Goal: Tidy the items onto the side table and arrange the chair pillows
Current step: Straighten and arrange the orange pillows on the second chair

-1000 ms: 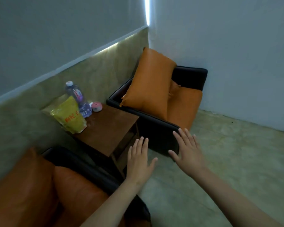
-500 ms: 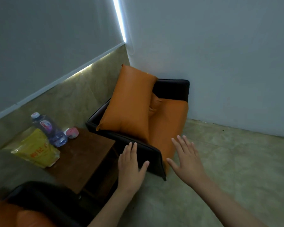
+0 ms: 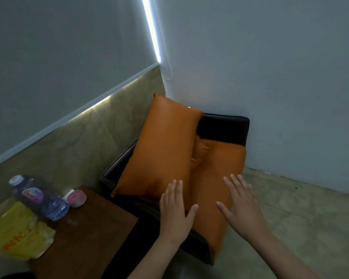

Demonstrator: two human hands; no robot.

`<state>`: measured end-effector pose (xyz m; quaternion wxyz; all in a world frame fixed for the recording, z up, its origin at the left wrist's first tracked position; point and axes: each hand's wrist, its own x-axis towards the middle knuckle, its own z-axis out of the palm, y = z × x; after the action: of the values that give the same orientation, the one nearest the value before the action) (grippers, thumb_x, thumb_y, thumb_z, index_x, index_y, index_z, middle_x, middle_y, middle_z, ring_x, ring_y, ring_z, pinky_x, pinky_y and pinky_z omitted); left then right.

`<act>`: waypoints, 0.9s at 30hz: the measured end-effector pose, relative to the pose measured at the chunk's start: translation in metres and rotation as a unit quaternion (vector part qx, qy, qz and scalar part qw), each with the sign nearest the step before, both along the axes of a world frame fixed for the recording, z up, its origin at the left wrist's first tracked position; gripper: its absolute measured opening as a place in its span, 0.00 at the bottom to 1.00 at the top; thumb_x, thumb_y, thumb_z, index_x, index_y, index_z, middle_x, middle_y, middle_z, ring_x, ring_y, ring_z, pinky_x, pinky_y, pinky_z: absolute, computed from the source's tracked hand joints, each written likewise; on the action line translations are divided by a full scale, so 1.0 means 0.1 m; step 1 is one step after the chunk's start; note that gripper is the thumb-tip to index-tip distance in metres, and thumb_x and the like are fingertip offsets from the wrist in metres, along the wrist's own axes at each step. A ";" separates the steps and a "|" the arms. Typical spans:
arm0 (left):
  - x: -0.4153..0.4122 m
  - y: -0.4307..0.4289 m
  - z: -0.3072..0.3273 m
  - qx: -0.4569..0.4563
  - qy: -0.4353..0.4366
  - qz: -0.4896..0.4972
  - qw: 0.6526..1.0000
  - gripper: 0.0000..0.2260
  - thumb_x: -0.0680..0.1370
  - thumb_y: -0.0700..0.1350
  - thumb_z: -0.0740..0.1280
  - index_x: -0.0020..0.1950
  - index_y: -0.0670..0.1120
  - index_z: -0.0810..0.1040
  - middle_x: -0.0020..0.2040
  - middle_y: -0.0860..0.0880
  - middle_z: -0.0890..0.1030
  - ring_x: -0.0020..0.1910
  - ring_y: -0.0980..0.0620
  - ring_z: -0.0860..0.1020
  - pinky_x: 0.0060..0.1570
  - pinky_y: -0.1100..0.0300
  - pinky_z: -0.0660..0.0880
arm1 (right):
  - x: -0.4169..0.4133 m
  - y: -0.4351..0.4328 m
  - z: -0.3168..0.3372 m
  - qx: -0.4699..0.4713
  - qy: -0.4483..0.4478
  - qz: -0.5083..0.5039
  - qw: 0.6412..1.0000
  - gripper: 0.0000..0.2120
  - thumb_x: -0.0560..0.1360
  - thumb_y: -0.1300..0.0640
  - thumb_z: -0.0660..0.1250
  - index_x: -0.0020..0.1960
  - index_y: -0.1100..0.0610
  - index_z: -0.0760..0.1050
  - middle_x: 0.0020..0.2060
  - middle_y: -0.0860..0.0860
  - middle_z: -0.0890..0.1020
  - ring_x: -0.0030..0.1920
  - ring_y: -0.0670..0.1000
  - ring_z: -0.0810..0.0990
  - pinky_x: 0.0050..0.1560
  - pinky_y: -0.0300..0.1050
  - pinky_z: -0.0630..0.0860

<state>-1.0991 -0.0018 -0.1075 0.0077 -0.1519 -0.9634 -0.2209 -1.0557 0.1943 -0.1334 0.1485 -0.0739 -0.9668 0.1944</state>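
Just beyond the left hand (image 3: 174,213), the orange pillow (image 3: 161,152) leans on the chair's (image 3: 224,125) left arm, its long axis running up and away toward the corner. Both hands are spread flat and empty; the right hand (image 3: 241,209) hovers over the seat cushion (image 3: 216,178), so the left looks nearer the pillow's lower edge

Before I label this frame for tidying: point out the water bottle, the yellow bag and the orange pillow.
water bottle (image 3: 41,198), head view, label area.
yellow bag (image 3: 16,236), head view, front face.
orange pillow (image 3: 161,148), head view, middle.

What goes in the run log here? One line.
hands: left open, right open | target: orange pillow on chair | contact: unclear
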 end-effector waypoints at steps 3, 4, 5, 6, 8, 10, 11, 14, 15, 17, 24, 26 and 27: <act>-0.29 0.15 -0.02 -0.001 -0.015 0.009 1.000 0.34 0.79 0.62 0.56 0.78 0.53 0.44 0.79 0.53 0.43 0.77 0.54 0.40 0.76 0.51 0.43 | -0.30 0.12 -0.06 -0.018 -0.014 0.011 1.000 0.37 0.72 0.32 0.46 0.76 0.50 0.55 0.76 0.50 0.57 0.76 0.47 0.44 0.74 0.49 0.42; -0.38 0.22 -0.03 -0.003 -0.024 0.014 1.000 0.33 0.79 0.63 0.55 0.78 0.53 0.44 0.79 0.53 0.42 0.77 0.54 0.40 0.76 0.52 0.42 | -0.40 0.17 -0.09 -0.021 -0.021 0.017 0.999 0.38 0.72 0.32 0.45 0.76 0.49 0.54 0.76 0.49 0.56 0.76 0.46 0.43 0.74 0.49 0.41; -0.47 0.29 -0.04 -0.003 -0.033 0.021 0.999 0.33 0.79 0.63 0.54 0.78 0.53 0.44 0.79 0.54 0.42 0.77 0.54 0.39 0.76 0.52 0.41 | -0.51 0.23 -0.13 -0.021 -0.024 0.023 0.999 0.38 0.72 0.32 0.45 0.76 0.49 0.54 0.76 0.49 0.56 0.76 0.46 0.42 0.74 0.49 0.41; -0.57 0.37 -0.07 0.000 -0.040 0.029 0.999 0.33 0.79 0.63 0.53 0.78 0.53 0.43 0.79 0.54 0.41 0.77 0.55 0.39 0.75 0.53 0.40 | -0.63 0.31 -0.15 -0.021 -0.026 0.028 0.999 0.38 0.72 0.32 0.45 0.77 0.49 0.54 0.76 0.49 0.56 0.75 0.45 0.42 0.74 0.49 0.41; -0.73 0.56 -0.14 0.006 -0.052 0.052 0.997 0.34 0.79 0.64 0.52 0.78 0.53 0.42 0.79 0.53 0.42 0.77 0.55 0.39 0.75 0.53 0.40 | -0.88 0.49 -0.20 -0.022 -0.038 0.037 0.998 0.39 0.71 0.31 0.43 0.77 0.49 0.52 0.77 0.49 0.54 0.75 0.45 0.40 0.74 0.48 0.39; -0.90 0.78 -0.20 -0.001 -0.063 0.071 0.995 0.34 0.79 0.65 0.52 0.78 0.53 0.41 0.79 0.53 0.42 0.77 0.54 0.40 0.75 0.53 0.40 | -1.16 0.71 -0.23 -0.028 -0.052 0.053 0.997 0.39 0.71 0.31 0.41 0.77 0.48 0.50 0.77 0.48 0.52 0.75 0.46 0.39 0.74 0.47 0.38; -0.99 0.88 -0.24 -0.012 -0.066 0.082 0.994 0.35 0.78 0.65 0.52 0.78 0.52 0.41 0.79 0.53 0.41 0.77 0.54 0.40 0.75 0.53 0.40 | -1.31 0.82 -0.26 -0.029 -0.060 0.061 0.996 0.39 0.70 0.31 0.41 0.77 0.48 0.50 0.77 0.49 0.52 0.75 0.46 0.39 0.74 0.48 0.38; -1.22 1.12 -0.33 -0.058 -0.083 0.118 0.988 0.36 0.78 0.65 0.53 0.78 0.51 0.39 0.79 0.51 0.40 0.77 0.52 0.39 0.74 0.53 0.39 | -1.71 1.16 -0.30 -0.003 -0.059 0.073 0.996 0.38 0.72 0.33 0.45 0.76 0.51 0.56 0.76 0.52 0.59 0.76 0.48 0.46 0.74 0.51 0.46; -1.29 1.19 -0.35 -0.072 -0.093 0.126 0.985 0.36 0.78 0.64 0.53 0.78 0.51 0.39 0.79 0.51 0.40 0.77 0.52 0.39 0.74 0.52 0.39 | -1.82 1.28 -0.31 0.005 -0.061 0.079 0.995 0.37 0.72 0.33 0.46 0.76 0.52 0.58 0.75 0.52 0.61 0.75 0.49 0.48 0.74 0.52 0.48; -1.46 1.37 -0.40 -0.093 -0.109 0.151 0.978 0.36 0.79 0.64 0.53 0.78 0.50 0.39 0.79 0.50 0.40 0.77 0.51 0.39 0.75 0.51 0.39 | -2.09 1.53 -0.31 0.005 -0.072 0.091 0.993 0.38 0.71 0.33 0.45 0.75 0.52 0.59 0.75 0.53 0.61 0.76 0.50 0.49 0.73 0.51 0.47; -1.74 1.56 -0.53 -0.115 -0.135 0.231 0.956 0.35 0.79 0.64 0.52 0.78 0.50 0.40 0.79 0.49 0.40 0.77 0.50 0.40 0.75 0.50 0.40 | -2.81 1.68 -0.36 0.019 -0.134 0.178 0.975 0.34 0.77 0.36 0.52 0.77 0.50 0.48 0.77 0.50 0.51 0.77 0.50 0.42 0.73 0.47 0.38; -1.82 1.47 -0.58 -0.112 -0.150 0.261 0.947 0.36 0.79 0.65 0.52 0.78 0.50 0.39 0.79 0.49 0.40 0.77 0.50 0.40 0.76 0.50 0.41 | -2.97 1.58 -0.41 0.022 -0.143 0.208 0.967 0.34 0.78 0.37 0.53 0.77 0.49 0.46 0.78 0.49 0.49 0.77 0.49 0.40 0.73 0.46 0.36; -1.87 1.41 -0.61 -0.107 -0.154 0.278 0.942 0.37 0.78 0.65 0.52 0.78 0.49 0.39 0.79 0.49 0.41 0.77 0.49 0.40 0.76 0.50 0.41 | -3.04 1.54 -0.45 0.027 -0.150 0.221 0.963 0.34 0.78 0.37 0.53 0.78 0.49 0.46 0.78 0.48 0.49 0.77 0.49 0.40 0.72 0.46 0.35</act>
<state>-1.2857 0.1395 -0.1686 -0.0961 0.1582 -0.9746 -0.1262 -1.3598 0.3483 -0.1782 -0.0425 0.1172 -0.9752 0.1831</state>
